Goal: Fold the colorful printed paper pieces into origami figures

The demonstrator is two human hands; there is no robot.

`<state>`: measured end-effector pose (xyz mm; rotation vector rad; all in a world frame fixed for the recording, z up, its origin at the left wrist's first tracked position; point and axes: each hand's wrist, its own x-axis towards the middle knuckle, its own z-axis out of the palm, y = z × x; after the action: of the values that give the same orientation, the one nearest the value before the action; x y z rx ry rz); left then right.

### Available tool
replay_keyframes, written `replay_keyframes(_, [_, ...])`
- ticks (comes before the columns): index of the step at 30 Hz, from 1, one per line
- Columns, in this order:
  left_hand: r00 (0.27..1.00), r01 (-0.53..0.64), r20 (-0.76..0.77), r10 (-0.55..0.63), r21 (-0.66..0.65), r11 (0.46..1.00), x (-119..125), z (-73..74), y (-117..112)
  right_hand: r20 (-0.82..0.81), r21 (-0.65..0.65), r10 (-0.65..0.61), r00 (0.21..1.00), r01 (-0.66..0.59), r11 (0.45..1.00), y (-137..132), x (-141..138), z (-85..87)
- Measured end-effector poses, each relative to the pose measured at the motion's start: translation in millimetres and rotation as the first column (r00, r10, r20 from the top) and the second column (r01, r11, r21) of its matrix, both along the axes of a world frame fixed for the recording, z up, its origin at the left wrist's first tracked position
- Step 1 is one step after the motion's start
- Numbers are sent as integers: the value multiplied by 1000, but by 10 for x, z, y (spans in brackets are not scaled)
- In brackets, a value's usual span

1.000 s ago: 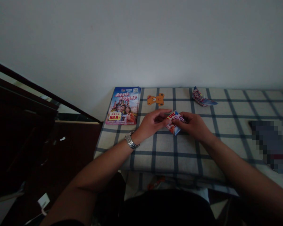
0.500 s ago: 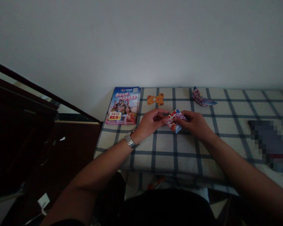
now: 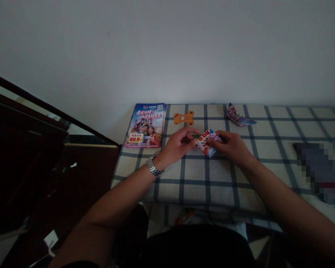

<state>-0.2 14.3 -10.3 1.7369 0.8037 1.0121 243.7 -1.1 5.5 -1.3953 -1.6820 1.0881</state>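
Note:
A small folded flyer (image 3: 207, 144), diamond-shaped with red lettering and a coloured print, is held just above the checked cloth. My right hand (image 3: 231, 146) grips its right side, the thumb lying on top and the other fingers mostly hidden behind. At the flyer's left corner, my left hand (image 3: 180, 143) has its thumb and a curled finger closed on the edge, while its index finger arches above. A metal watch (image 3: 154, 166) is on my left wrist. Beyond my right hand lies another folded piece of printed paper (image 3: 239, 118) with raised points.
A stack of printed flyers (image 3: 145, 126) lies at the table's left end. An orange bear-shaped cutout (image 3: 183, 118) is flat on the checked tablecloth (image 3: 195, 182). A pixelated dark object (image 3: 321, 167) lies at the right. The white wall (image 3: 184, 52) borders the table's back edge.
My left thumb has drawn back left toward the flyer's corner, so more of the red lettering shows. My right hand keeps its grip, nearly unmoved.

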Motion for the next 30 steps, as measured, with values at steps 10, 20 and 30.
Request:
replay_keyframes(10, [998, -18, -64, 20, 37, 999, 38, 31, -80, 72, -29, 120, 990, -118, 993, -33, -10, -20])
replay_keyframes(20, [998, -62, -5, 63, 50, 997, 24, -17, -17, 22, -39, 135, 991, -134, 990, -49, -30, -19])
replay_keyframes(30, [994, -104, 29, 104, 18, 994, 9, -28, 10, -99, -24, 77, 992, -80, 997, 0, 5, -57])
